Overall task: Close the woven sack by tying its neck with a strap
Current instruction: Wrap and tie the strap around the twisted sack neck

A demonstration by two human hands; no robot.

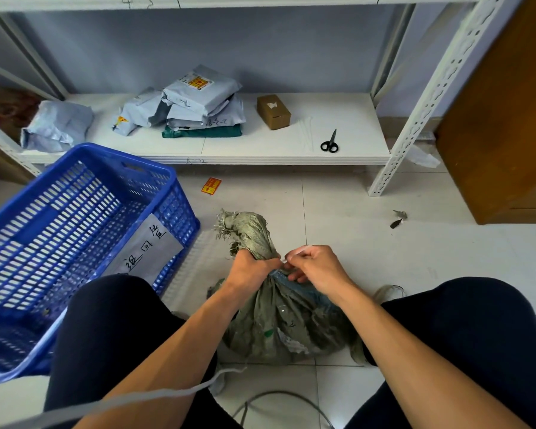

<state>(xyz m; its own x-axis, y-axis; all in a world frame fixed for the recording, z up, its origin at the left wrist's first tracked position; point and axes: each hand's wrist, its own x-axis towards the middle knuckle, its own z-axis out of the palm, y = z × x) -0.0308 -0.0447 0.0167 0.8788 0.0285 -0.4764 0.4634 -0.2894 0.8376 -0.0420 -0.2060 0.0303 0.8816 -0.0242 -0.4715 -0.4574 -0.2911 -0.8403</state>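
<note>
A grey-green woven sack (287, 323) sits on the tiled floor between my knees, its frayed neck (248, 230) gathered and pointing away from me. My left hand (249, 269) grips the bunched neck from the left. My right hand (316, 267) pinches a thin white strap (300, 250) against the neck's right side. Where the strap wraps the neck is mostly hidden by my fingers.
A blue plastic crate (84, 230) with a paper label stands tilted at my left. On the low white shelf (229, 150) ahead lie grey mail bags (198, 100), a small cardboard box (273, 111), white straps (305, 131) and black scissors (330, 144). A brown cabinet (502, 119) stands right.
</note>
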